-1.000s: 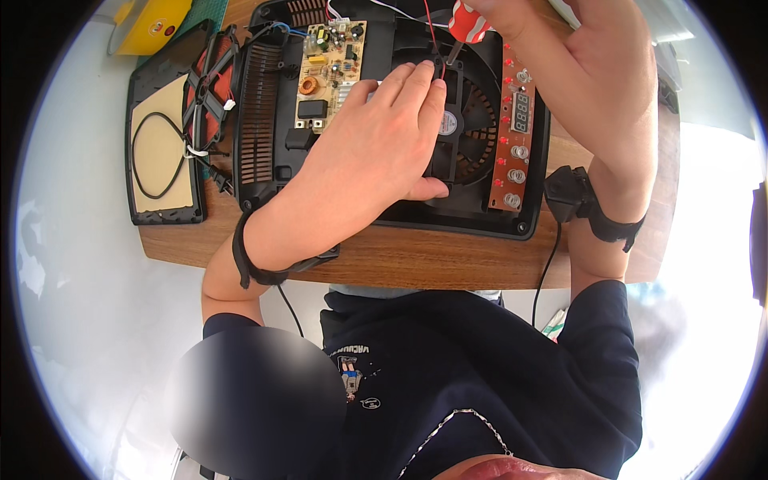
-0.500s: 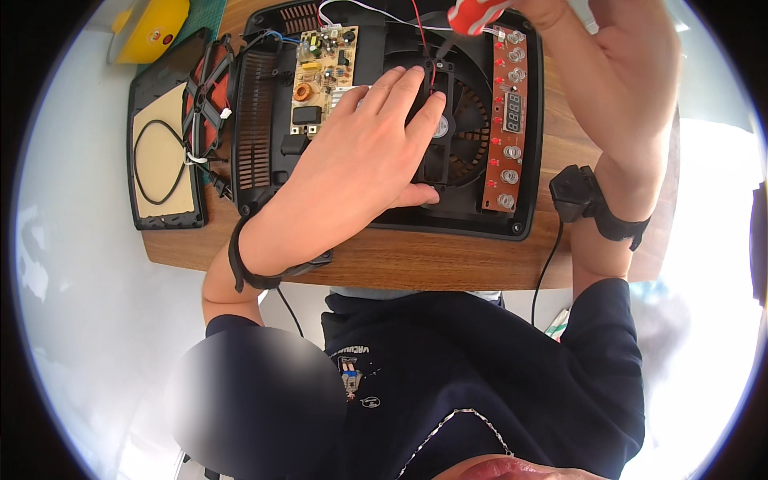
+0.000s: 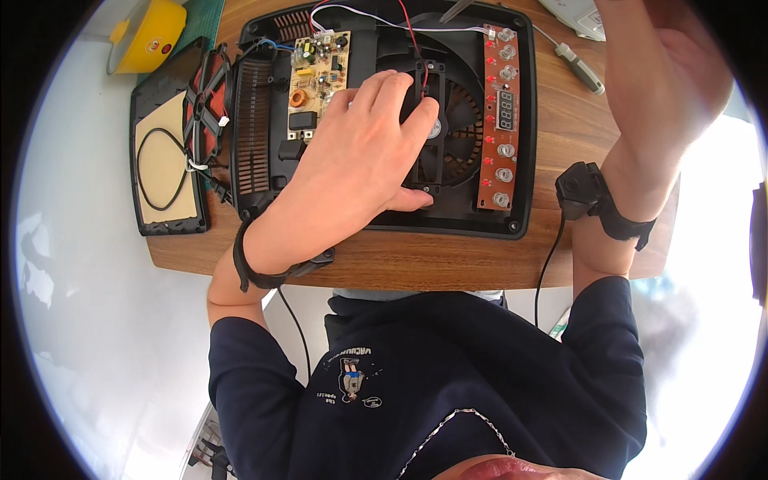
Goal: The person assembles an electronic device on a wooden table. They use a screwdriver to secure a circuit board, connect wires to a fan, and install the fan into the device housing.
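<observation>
My left hand [image 3: 356, 156] spans the black cooling fan [image 3: 460, 120], its thumb at the near end of the frame and its fingers toward the far end, holding it against the black appliance housing [image 3: 516, 226]. Part of the fan is hidden under the palm. At the upper right, my right hand [image 3: 668, 64] is raised, with its fingers beyond the picture's top edge. A metal screwdriver shaft [image 3: 456, 10] slants in from that edge above the housing; its handle is out of view. Red and black wires [image 3: 410, 32] run to the fan.
Inside the housing are a power circuit board [image 3: 320, 72] and a brown display board [image 3: 496, 136] with springs. A grey-handled screwdriver [image 3: 582, 70] lies right of it. At left are a black panel [image 3: 200, 210], a loose fan [image 3: 210, 100] and a yellow container [image 3: 152, 36].
My right hand has moved up and to the right. The red-and-white screwdriver handle has left the picture, and its tip has lifted off the fan's corner. My left hand stays on the fan.
</observation>
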A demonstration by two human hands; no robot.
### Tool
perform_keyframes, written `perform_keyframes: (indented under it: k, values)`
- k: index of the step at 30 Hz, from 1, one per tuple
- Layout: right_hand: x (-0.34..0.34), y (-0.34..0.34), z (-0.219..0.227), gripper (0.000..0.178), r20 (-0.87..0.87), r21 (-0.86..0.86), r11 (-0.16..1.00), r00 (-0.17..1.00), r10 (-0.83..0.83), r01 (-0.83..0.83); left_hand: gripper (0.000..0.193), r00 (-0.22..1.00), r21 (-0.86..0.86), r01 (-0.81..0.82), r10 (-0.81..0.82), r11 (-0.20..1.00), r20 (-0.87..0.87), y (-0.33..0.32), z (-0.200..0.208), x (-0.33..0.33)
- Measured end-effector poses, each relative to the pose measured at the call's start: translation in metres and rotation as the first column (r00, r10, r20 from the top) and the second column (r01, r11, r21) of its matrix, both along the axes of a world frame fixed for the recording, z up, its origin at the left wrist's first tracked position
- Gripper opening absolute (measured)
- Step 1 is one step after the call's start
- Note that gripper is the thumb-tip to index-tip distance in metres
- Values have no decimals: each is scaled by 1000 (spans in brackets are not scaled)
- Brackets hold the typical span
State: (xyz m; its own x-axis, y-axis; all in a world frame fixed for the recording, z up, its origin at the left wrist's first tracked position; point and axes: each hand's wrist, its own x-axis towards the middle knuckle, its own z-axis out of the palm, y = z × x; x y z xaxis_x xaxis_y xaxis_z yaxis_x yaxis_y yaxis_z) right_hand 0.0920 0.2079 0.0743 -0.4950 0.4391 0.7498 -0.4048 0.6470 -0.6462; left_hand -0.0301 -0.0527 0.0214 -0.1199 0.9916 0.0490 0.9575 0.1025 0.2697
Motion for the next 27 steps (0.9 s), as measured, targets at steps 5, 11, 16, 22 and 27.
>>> perform_keyframes:
  k: [5,11,16,22,27]
  values:
    - [-2,-2,-2,65,9,-17,1000,1000,0,1,84,997,72,9,-3,997,-77,1,-5,1]
    - [-6,-8,-5,65,37,-34,999,999,16,-15,88,995,76,-3,11,997,-102,2,-9,1]
    - [-9,-13,-8,64,62,-40,999,997,38,-36,91,997,65,-8,13,998,-78,3,-6,-1]
    - [-11,-18,-9,64,81,-41,998,995,58,-55,89,997,68,2,3,998,-75,2,-7,-1]
    - [-12,-22,-9,63,96,-32,996,992,81,-78,89,997,65,4,1,998,-72,2,-7,-2]
